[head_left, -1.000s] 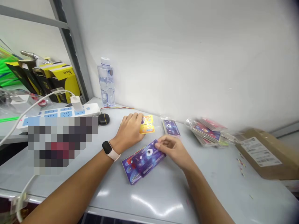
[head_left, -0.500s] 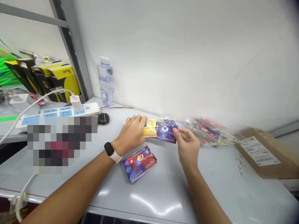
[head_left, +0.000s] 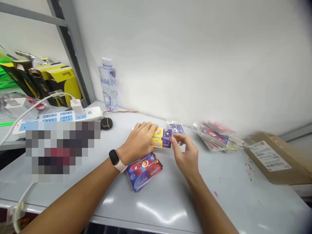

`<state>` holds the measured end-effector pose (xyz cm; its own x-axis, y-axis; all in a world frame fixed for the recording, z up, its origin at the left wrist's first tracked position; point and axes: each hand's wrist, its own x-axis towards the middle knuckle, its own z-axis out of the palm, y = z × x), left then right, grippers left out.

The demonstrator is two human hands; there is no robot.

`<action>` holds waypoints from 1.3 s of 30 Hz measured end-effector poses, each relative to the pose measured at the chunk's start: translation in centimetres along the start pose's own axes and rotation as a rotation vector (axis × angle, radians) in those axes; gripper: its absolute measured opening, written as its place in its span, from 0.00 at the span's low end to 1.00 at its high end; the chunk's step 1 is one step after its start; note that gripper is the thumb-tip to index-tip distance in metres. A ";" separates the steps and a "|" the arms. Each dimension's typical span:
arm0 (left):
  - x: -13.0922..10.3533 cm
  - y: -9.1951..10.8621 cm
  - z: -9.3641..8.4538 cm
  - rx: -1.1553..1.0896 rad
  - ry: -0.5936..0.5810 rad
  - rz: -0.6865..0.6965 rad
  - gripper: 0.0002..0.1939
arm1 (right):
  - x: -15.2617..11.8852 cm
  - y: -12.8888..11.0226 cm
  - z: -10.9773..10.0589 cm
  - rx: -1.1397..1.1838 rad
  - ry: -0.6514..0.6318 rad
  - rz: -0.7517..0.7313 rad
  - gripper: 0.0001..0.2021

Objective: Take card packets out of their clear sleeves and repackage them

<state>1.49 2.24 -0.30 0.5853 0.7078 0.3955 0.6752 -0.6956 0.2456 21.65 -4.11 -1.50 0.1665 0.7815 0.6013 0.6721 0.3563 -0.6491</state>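
Note:
My left hand [head_left: 141,138], with a watch on its wrist, is closed round the left end of a yellow and purple card [head_left: 161,138]. The fingers and thumb of my right hand [head_left: 185,152] pinch the card's purple right edge. A stack of red and blue cards [head_left: 145,170] lies on the table just below my left hand. Behind my right hand sits a purple card in a clear bag [head_left: 176,128]. Whether more cards are under my left palm is hidden.
Bagged card packs [head_left: 215,136] and a cardboard box [head_left: 280,159] are on the right. A water bottle [head_left: 109,86] stands by the wall, with a black case [head_left: 106,123] and a power strip [head_left: 95,113] at the left. Small scraps lie near the box.
The purple part showing between my hands is now shorter, and my right hand has moved left toward my left hand. More of the bagged purple card behind shows.

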 end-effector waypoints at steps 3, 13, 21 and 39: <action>0.0 0.0 0.1 -0.003 0.022 -0.011 0.19 | -0.2 -0.4 0.1 -0.014 -0.073 -0.118 0.10; 0.2 -0.5 0.3 0.052 0.029 -0.077 0.17 | -0.3 -0.9 -0.1 0.032 -0.105 -0.022 0.11; 0.2 -1.3 0.5 0.122 0.030 -0.167 0.22 | -0.5 -1.2 0.0 -0.009 -0.789 0.230 0.16; 0.2 -1.3 0.0 0.082 -0.051 -0.165 0.25 | 1.6 0.0 -1.8 0.456 0.226 0.437 0.20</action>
<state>0.72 3.26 -0.51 0.4841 0.8183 0.3099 0.7972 -0.5585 0.2294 23.19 -3.76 0.26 0.5349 0.7940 0.2890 0.1446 0.2509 -0.9571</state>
